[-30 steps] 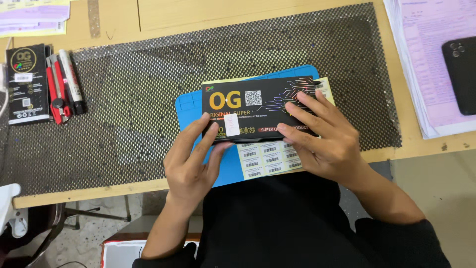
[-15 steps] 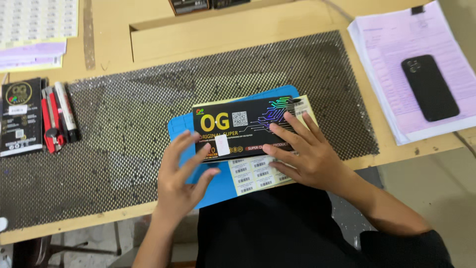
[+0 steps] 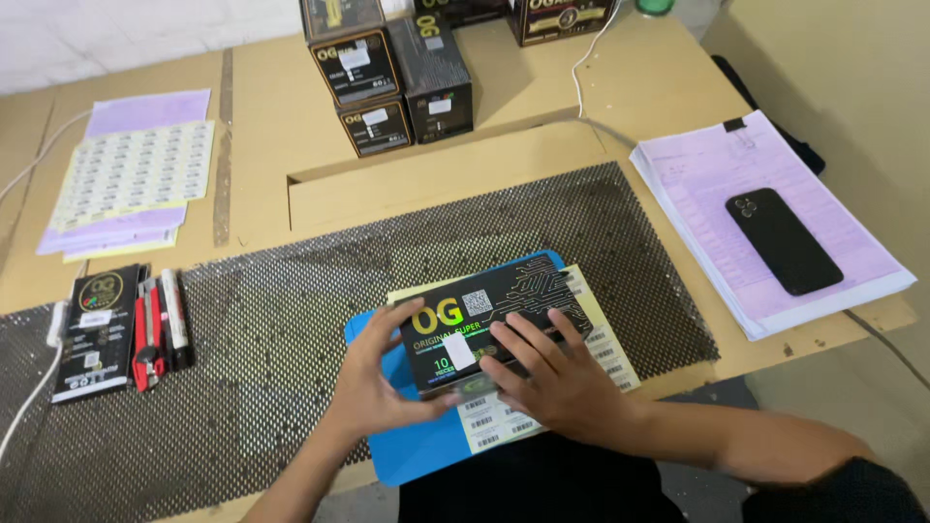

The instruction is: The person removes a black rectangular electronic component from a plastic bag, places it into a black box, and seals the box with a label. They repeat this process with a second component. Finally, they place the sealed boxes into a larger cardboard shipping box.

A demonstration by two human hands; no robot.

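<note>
Left hand: You are cupping your left hand point(image 3: 373, 383) around the near-left corner of a black product box point(image 3: 489, 324), thumb on top and fingers curling down its left end, clamped on it.
Right hand: You are laying your right hand point(image 3: 557, 378) flat across the box's near-right part, fingers spread and pressing down on the lid; it is gripping nothing else.
Box position: The box is lying directly in front of you, between both hands and touching both, so neither hand is nearer than the other. Its long axis is running left to right, with the right end tilting slightly away from you.
Box material: It is a rectangular cardboard carton, glossy black with yellow lettering, and a small white sticker point(image 3: 458, 351) is sitting on its top near your left thumb.
Underneath: The box is resting on a sheet of barcode labels point(image 3: 542, 412), which is lying on a smooth blue mat point(image 3: 426, 450).
Surface: A black perforated mesh mat point(image 3: 291, 300) is covering the tan cardboard-coloured table point(image 3: 262, 126).
Left of you: A flat black packet point(image 3: 95, 329), red cutters and a marker point(image 3: 174, 315) are lying side by side.
Far side: Similar black boxes point(image 3: 392, 73) are standing stacked.
Right of you: A black phone point(image 3: 783, 240) is lying on a stack of lilac papers point(image 3: 717, 184).
</note>
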